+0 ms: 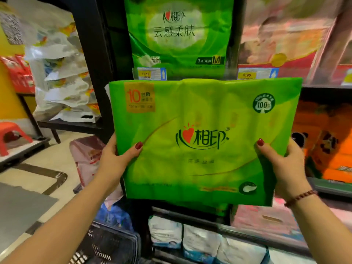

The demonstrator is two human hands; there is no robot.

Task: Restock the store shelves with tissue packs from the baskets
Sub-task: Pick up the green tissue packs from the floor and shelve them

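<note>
You hold the tissue pack (200, 134) upright and facing you. Your left hand (116, 159) is clamped on its left edge and your right hand (282, 164) on its right, thumbs across the front, likely because a wide, soft pack sags if held one-sided. It is off the shelf, its top edge at the price tag (149, 73) under the matching green pack (179, 35), probably lined up for the bay beneath.
</note>
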